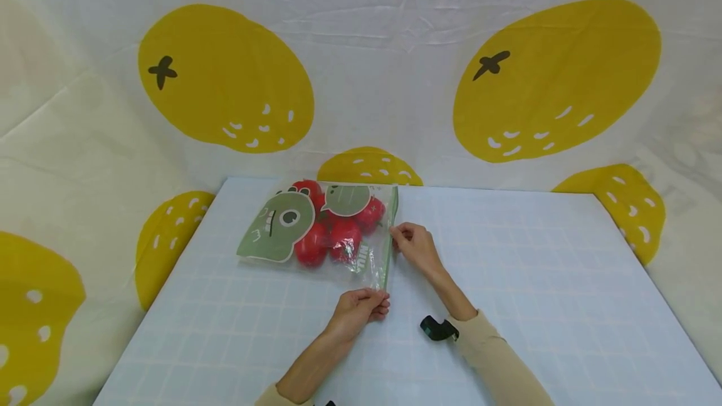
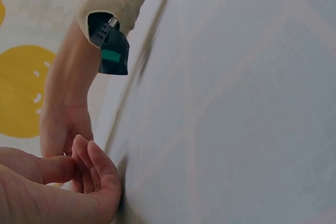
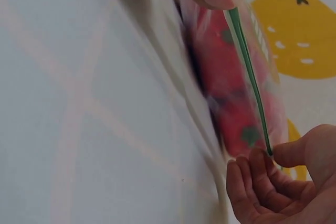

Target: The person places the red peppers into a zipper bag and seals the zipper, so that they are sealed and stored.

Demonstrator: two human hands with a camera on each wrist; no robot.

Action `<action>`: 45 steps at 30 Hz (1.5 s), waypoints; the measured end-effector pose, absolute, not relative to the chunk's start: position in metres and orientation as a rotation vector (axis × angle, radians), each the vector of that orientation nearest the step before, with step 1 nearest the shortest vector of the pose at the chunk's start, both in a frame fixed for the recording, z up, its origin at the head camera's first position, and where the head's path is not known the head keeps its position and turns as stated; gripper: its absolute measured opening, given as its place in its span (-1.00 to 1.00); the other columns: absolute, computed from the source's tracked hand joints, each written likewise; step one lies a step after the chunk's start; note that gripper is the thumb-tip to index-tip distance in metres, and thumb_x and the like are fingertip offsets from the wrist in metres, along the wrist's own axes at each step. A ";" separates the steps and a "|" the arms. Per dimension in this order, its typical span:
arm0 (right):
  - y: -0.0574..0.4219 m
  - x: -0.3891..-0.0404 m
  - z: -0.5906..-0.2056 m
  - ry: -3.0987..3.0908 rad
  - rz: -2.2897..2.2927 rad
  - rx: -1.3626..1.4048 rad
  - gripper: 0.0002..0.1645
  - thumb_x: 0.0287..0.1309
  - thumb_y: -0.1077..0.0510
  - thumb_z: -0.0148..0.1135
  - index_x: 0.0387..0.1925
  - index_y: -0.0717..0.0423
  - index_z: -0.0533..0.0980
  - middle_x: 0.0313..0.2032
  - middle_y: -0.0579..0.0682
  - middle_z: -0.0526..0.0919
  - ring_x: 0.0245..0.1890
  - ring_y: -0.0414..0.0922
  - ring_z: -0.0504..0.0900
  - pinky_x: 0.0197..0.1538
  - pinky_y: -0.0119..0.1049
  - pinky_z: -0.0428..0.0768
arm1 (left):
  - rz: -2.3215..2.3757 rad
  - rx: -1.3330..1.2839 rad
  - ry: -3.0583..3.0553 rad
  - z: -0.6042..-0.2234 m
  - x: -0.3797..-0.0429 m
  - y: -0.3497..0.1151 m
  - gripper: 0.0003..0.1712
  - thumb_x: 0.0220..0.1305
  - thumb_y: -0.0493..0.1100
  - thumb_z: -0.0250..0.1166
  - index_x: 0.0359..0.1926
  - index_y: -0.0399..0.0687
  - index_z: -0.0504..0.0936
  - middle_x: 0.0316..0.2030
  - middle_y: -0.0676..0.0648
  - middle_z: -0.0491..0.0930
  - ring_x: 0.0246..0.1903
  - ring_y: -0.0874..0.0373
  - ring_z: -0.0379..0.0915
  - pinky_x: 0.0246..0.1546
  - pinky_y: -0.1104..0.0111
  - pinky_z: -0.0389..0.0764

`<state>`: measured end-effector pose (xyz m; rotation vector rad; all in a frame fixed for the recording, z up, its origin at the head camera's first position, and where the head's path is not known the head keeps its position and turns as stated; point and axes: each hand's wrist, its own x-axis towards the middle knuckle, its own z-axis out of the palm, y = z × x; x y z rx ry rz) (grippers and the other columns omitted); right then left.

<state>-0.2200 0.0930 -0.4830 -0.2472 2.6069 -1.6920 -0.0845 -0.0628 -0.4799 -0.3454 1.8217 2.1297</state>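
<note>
A clear zip bag (image 1: 271,230) printed with a green cartoon animal lies on the table, its green-edged mouth facing right. Inside it are several red tomatoes (image 1: 311,246), with green tops showing in the right wrist view. My left hand (image 1: 356,312) pinches the near corner of the mouth between thumb and fingers. Farther up the same edge, my right hand (image 1: 414,244) pinches the green zip strip (image 3: 251,80). Between the two hands the strip runs taut in the right wrist view. The left wrist view shows my left thumb and fingers meeting, with the bag itself hidden there.
The table (image 1: 536,281) wears a pale blue checked cover. A white cloth with yellow fruit prints (image 1: 225,80) hangs behind it and down the sides. A black wrist camera (image 1: 437,329) sticks out from my right sleeve.
</note>
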 end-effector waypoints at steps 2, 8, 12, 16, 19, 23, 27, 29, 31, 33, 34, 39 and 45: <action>0.093 -0.222 -0.482 2.618 -1.704 -0.248 -0.72 0.40 0.13 0.24 -0.32 0.28 0.67 -0.53 0.05 0.67 -0.51 -0.14 0.62 -0.41 -0.40 0.49 | 2.126 -0.343 1.830 -0.479 -0.085 -0.063 -0.68 0.48 -0.25 0.24 0.00 -0.52 0.64 -0.30 -0.07 0.71 -0.35 0.26 0.61 -0.18 0.40 0.71; 0.090 -0.230 -0.484 2.652 -1.715 -0.249 -0.72 0.38 0.14 0.24 -0.34 0.29 0.66 -0.57 0.01 0.64 -0.55 -0.17 0.59 -0.45 -0.41 0.48 | 2.124 -0.341 1.839 -0.478 -0.085 -0.063 -0.68 0.47 -0.24 0.25 -0.01 -0.52 0.64 -0.32 -0.05 0.70 -0.36 0.26 0.61 -0.18 0.40 0.72; 0.089 -0.234 -0.483 2.646 -1.697 -0.220 -0.70 0.40 0.10 0.25 -0.32 0.28 0.67 -0.55 0.02 0.65 -0.54 -0.18 0.57 -0.43 -0.40 0.47 | 2.119 -0.345 1.835 -0.479 -0.086 -0.063 -0.69 0.47 -0.24 0.25 -0.02 -0.51 0.64 -0.31 -0.07 0.71 -0.35 0.25 0.61 -0.17 0.39 0.72; 0.088 -0.239 -0.480 2.653 -1.687 -0.212 -0.70 0.41 0.10 0.25 -0.29 0.28 0.67 -0.53 0.06 0.65 -0.53 -0.18 0.53 -0.44 -0.39 0.44 | 2.105 -0.362 1.833 -0.481 -0.087 -0.064 -0.71 0.48 -0.24 0.25 -0.04 -0.48 0.65 -0.30 -0.08 0.70 -0.34 0.24 0.62 -0.16 0.38 0.72; 0.087 -0.243 -0.481 2.662 -1.678 -0.207 -0.71 0.42 0.10 0.24 -0.28 0.27 0.67 -0.53 0.07 0.65 -0.54 -0.19 0.52 -0.45 -0.39 0.42 | 2.095 -0.373 1.836 -0.481 -0.087 -0.064 -0.71 0.48 -0.22 0.25 -0.04 -0.46 0.65 -0.29 -0.08 0.70 -0.34 0.24 0.61 -0.15 0.37 0.72; 0.086 -0.249 -0.483 2.671 -1.670 -0.205 -0.70 0.42 0.10 0.22 -0.28 0.28 0.66 -0.52 0.03 0.65 -0.53 -0.19 0.52 -0.46 -0.39 0.43 | 2.100 -0.364 1.837 -0.480 -0.086 -0.064 -0.69 0.48 -0.21 0.26 -0.04 -0.48 0.65 -0.28 -0.09 0.71 -0.34 0.24 0.61 -0.15 0.36 0.73; 0.085 -0.255 -0.481 2.681 -1.670 -0.205 -0.70 0.43 0.11 0.21 -0.29 0.29 0.66 -0.54 0.02 0.63 -0.52 -0.17 0.51 -0.44 -0.37 0.44 | 2.118 -0.349 1.834 -0.480 -0.085 -0.064 -0.69 0.47 -0.23 0.26 -0.05 -0.50 0.64 -0.29 -0.09 0.71 -0.35 0.25 0.61 -0.17 0.38 0.72; 0.085 -0.259 -0.480 2.684 -1.667 -0.204 -0.69 0.43 0.11 0.21 -0.30 0.30 0.66 -0.54 0.04 0.63 -0.53 -0.17 0.51 -0.43 -0.36 0.44 | 2.121 -0.351 1.833 -0.479 -0.085 -0.064 -0.70 0.47 -0.24 0.26 -0.05 -0.50 0.64 -0.31 -0.08 0.71 -0.36 0.25 0.61 -0.17 0.38 0.72; 0.085 -0.263 -0.480 2.687 -1.662 -0.201 -0.68 0.44 0.11 0.20 -0.28 0.31 0.66 -0.53 0.06 0.64 -0.52 -0.17 0.51 -0.43 -0.35 0.44 | 2.114 -0.364 1.833 -0.478 -0.084 -0.064 -0.70 0.47 -0.23 0.26 -0.05 -0.48 0.65 -0.31 -0.07 0.71 -0.36 0.25 0.62 -0.17 0.38 0.72; 0.085 -0.268 -0.481 2.689 -1.655 -0.195 -0.67 0.44 0.10 0.19 -0.26 0.31 0.67 -0.52 0.06 0.65 -0.52 -0.18 0.52 -0.43 -0.36 0.45 | 2.103 -0.376 1.835 -0.478 -0.084 -0.063 -0.70 0.47 -0.22 0.27 -0.05 -0.47 0.66 -0.30 -0.08 0.71 -0.36 0.24 0.62 -0.16 0.38 0.73; 0.086 -0.270 -0.481 2.688 -1.652 -0.194 -0.67 0.45 0.10 0.19 -0.25 0.32 0.67 -0.51 0.06 0.66 -0.52 -0.19 0.52 -0.43 -0.37 0.45 | 2.098 -0.380 1.835 -0.478 -0.084 -0.063 -0.70 0.47 -0.21 0.27 -0.05 -0.46 0.66 -0.29 -0.08 0.71 -0.35 0.24 0.62 -0.16 0.37 0.73; 0.086 -0.279 -0.481 2.684 -1.645 -0.173 -0.65 0.46 0.09 0.17 -0.23 0.33 0.67 -0.49 0.08 0.67 -0.52 -0.17 0.54 -0.43 -0.37 0.47 | 2.088 -0.387 1.841 -0.478 -0.085 -0.062 -0.68 0.47 -0.20 0.27 -0.04 -0.47 0.66 -0.27 -0.10 0.72 -0.36 0.24 0.61 -0.15 0.36 0.73; 0.086 -0.288 -0.482 2.678 -1.652 -0.166 -0.64 0.47 0.08 0.16 -0.22 0.33 0.66 -0.47 0.08 0.67 -0.50 -0.16 0.54 -0.42 -0.37 0.47 | 2.113 -0.365 1.833 -0.479 -0.084 -0.063 -0.70 0.47 -0.23 0.26 -0.05 -0.49 0.65 -0.31 -0.06 0.71 -0.37 0.25 0.61 -0.18 0.38 0.73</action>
